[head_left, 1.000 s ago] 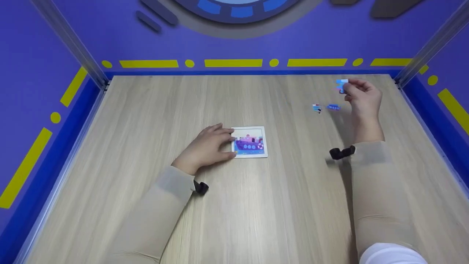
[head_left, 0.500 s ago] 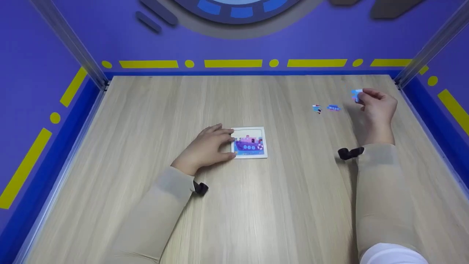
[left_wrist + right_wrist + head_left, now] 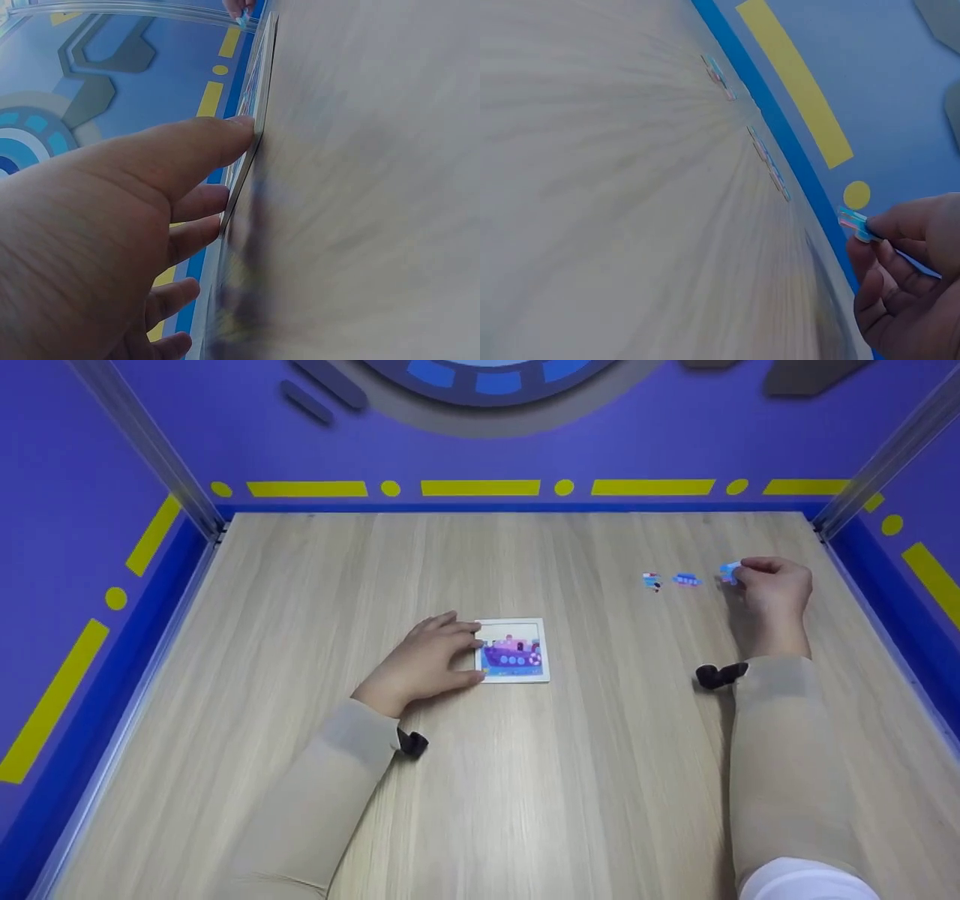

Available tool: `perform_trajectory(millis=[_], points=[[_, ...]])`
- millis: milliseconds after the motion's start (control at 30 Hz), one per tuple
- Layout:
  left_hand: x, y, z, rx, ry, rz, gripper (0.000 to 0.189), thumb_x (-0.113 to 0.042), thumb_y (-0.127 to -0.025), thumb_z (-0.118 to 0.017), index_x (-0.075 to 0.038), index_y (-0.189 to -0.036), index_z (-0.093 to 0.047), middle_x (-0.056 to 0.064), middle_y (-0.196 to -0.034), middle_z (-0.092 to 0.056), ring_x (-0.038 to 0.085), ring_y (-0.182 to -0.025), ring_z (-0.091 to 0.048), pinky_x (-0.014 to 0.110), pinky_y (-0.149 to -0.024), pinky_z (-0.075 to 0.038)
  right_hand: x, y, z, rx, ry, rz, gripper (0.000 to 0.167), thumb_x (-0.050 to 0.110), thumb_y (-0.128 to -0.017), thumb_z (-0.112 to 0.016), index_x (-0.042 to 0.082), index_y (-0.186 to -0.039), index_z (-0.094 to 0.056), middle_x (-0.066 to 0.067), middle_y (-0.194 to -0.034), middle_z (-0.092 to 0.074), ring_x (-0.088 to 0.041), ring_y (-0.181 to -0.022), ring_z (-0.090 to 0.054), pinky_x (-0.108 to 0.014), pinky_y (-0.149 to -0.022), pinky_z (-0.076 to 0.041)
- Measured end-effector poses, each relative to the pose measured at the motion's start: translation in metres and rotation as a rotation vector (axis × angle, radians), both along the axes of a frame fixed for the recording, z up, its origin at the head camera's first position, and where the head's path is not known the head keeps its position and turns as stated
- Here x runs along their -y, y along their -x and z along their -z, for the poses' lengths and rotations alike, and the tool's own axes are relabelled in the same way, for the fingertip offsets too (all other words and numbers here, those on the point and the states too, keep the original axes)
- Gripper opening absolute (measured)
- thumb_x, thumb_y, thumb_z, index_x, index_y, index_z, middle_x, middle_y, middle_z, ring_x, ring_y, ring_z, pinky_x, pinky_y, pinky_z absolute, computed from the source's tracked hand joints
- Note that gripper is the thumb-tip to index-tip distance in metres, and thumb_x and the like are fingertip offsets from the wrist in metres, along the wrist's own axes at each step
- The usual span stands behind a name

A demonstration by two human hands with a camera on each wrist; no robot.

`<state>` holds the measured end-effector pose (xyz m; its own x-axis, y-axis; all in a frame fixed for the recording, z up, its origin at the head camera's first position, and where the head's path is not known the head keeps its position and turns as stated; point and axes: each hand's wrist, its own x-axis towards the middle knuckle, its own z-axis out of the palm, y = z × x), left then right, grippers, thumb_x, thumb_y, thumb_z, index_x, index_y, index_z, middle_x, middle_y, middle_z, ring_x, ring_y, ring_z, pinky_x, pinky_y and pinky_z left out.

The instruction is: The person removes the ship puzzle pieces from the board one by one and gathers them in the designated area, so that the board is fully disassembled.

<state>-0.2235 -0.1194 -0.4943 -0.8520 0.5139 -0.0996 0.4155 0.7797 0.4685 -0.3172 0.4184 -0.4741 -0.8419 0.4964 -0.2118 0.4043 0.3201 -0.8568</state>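
Observation:
In the head view a square jigsaw puzzle tray (image 3: 546, 654) with a white border lies mid-table and shows a pink and purple ship. At its left edge rests my left hand (image 3: 424, 660), fingers spread and nearly straight, thumb on the near corner. The left wrist view has the thumb (image 3: 225, 142) touching the tray's rim. Farther right, my right hand (image 3: 776, 592) pinches a small blue puzzle piece (image 3: 853, 219) between thumb and fingers, low over the table. Two loose puzzle pieces lie left of it: a blue one (image 3: 686, 580) and a multicoloured one (image 3: 651, 580).
The wooden table (image 3: 600, 810) is bordered by a purple back wall (image 3: 480, 457) with yellow markings. Side walls stand at left and right. Each sleeve carries a black wrist camera, such as the right one (image 3: 718, 675).
My right hand has moved right and then down towards the table, with the puzzle piece still pinched. The left hand has stayed at the tray's edge.

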Motion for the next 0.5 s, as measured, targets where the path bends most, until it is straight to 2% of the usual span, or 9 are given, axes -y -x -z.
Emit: perform_trajectory(millis=[167, 333, 500], points=[[0.0004, 0.0019, -0.0008, -0.011, -0.006, 0.003, 0.061, -0.049, -0.105, -0.077, -0.016, -0.156, -0.069, 0.002, -0.178, -0.051, 0.039, -0.176, -0.027, 0.057, -0.148, -0.016, 0.0037, 0.0045, 0.0010, 0.018, -0.087, -0.044, 0.042, 0.028, -0.113, -0.067, 0.011, -0.151, -0.071, 0.015, -0.111, -0.067, -0.003, -0.099, -0.070, -0.010, -0.081, -0.058], [-0.0001, 0.0014, -0.0016, -0.013, -0.014, 0.005, 0.060, -0.048, -0.105, -0.077, -0.016, -0.156, -0.069, 0.002, -0.178, -0.052, 0.040, -0.176, -0.027, 0.058, -0.147, -0.017, 0.0040, 0.0055, 0.0038, 0.008, -0.177, -0.069, 0.044, 0.026, -0.112, -0.066, 0.006, -0.151, -0.071, 0.016, -0.105, -0.067, 0.000, -0.093, -0.071, -0.010, -0.078, -0.058], [0.0003, 0.0001, -0.0016, -0.006, -0.006, 0.009, 0.061, -0.049, -0.106, -0.076, -0.016, -0.157, -0.068, 0.003, -0.179, -0.050, 0.040, -0.176, -0.027, 0.058, -0.148, -0.017, 0.0041, 0.0058, 0.0078, 0.020, -0.207, -0.078, 0.042, 0.026, -0.112, -0.068, 0.005, -0.148, -0.073, 0.015, -0.102, -0.068, -0.002, -0.092, -0.069, -0.010, -0.077, -0.057]])
